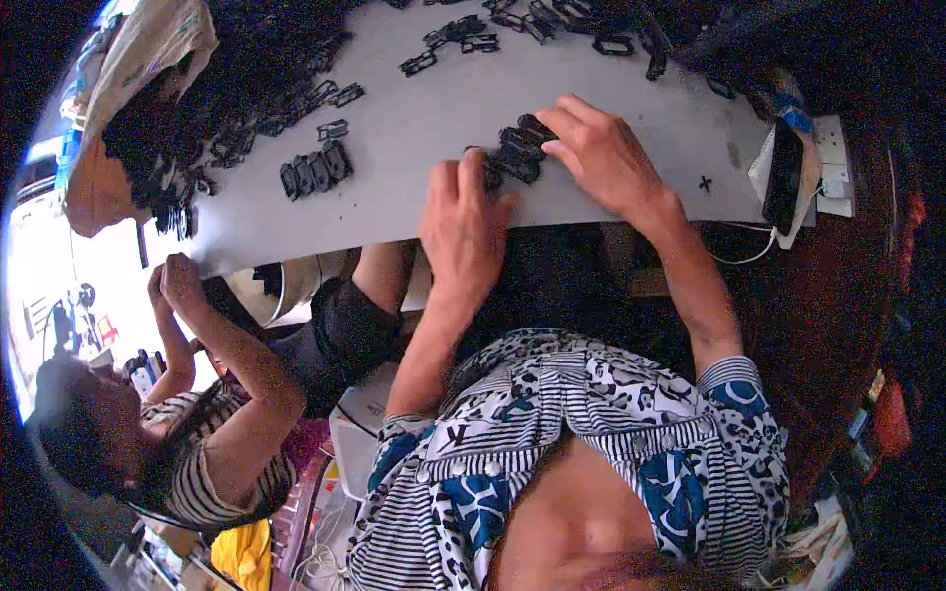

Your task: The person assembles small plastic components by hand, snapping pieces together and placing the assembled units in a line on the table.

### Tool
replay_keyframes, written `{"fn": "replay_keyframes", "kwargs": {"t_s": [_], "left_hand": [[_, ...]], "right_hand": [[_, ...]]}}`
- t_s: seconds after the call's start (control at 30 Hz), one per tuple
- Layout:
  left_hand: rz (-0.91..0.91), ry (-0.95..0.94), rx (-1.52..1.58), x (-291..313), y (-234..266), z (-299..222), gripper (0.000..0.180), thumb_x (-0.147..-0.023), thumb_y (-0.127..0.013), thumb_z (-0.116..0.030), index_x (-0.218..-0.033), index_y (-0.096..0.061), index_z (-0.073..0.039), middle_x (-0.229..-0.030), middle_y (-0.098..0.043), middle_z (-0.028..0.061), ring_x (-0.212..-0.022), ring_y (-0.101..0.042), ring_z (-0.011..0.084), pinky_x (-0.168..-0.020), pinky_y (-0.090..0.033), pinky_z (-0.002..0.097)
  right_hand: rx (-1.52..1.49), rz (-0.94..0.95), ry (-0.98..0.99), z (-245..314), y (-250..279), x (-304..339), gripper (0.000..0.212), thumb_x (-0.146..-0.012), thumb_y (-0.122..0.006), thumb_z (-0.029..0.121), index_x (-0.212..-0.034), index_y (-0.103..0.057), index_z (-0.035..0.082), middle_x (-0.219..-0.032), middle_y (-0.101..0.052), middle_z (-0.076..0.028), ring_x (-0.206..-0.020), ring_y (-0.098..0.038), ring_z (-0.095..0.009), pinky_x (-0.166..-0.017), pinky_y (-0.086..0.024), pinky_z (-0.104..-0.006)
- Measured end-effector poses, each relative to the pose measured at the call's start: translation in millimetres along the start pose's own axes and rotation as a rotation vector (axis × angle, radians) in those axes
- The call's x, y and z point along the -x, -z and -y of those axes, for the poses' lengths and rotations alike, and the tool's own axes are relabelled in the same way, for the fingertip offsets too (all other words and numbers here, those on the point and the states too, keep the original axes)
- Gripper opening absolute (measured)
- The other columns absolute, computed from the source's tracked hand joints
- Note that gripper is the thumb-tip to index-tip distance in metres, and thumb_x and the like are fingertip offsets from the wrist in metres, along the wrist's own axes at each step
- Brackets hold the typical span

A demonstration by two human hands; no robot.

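Observation:
On the light grey tabletop in front of me lies a short row of small black plastic pieces (520,156), set side by side. My left hand (459,225) has its bent fingers against the left end of this row and partly hides the piece there. At the other end, my right hand (603,156) pinches the last piece between thumb and fingers. A second row of similar black pieces (316,169) stands to the left, with one single piece (333,129) just beyond it. The exact kind of these open-framed parts is too small to tell.
A big heap of black parts (256,69) covers the table's far left, beside a beige sack (148,89). More pieces (458,34) lie scattered at the far side. A white power strip (834,158) and black box (785,172) stand right. A co-worker (187,433) sits left.

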State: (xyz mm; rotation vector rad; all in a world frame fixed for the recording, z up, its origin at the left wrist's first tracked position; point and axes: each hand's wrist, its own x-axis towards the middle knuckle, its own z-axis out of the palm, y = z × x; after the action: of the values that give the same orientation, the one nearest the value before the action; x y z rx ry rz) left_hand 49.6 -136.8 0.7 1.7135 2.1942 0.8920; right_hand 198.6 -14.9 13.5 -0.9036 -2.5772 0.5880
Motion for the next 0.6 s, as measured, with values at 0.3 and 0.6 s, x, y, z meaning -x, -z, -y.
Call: {"fn": "replay_keyframes", "kwargs": {"t_s": [0.3,0.6], "left_hand": [[-0.105,0.031,-0.047,-28,-22,28,0.051,-0.068,-0.074,-0.008,-0.114,-0.052,-0.009,-0.099,-0.053,0.0113,-0.089,-0.058,0.0315,-0.069,-0.048,0.0414],[-0.319,0.076,-0.104,-40,-5,66,0.048,-0.072,-0.069,-0.002,-0.118,-0.056,-0.009,-0.115,-0.05,0.0181,-0.097,-0.056,0.0359,-0.078,-0.049,0.0415]], "right_hand": [[0.074,-0.044,-0.16,9,-34,-12,0.025,-0.081,-0.065,0.012,-0.097,-0.052,-0.001,-0.095,-0.056,-0.019,-0.085,-0.06,-0.04,-0.072,-0.051,-0.0462],[0.037,-0.03,-0.148,37,-65,-64,0.029,-0.077,-0.07,0.01,-0.096,-0.052,-0.001,-0.095,-0.055,-0.018,-0.088,-0.059,-0.039,-0.074,-0.05,-0.0443]]}}
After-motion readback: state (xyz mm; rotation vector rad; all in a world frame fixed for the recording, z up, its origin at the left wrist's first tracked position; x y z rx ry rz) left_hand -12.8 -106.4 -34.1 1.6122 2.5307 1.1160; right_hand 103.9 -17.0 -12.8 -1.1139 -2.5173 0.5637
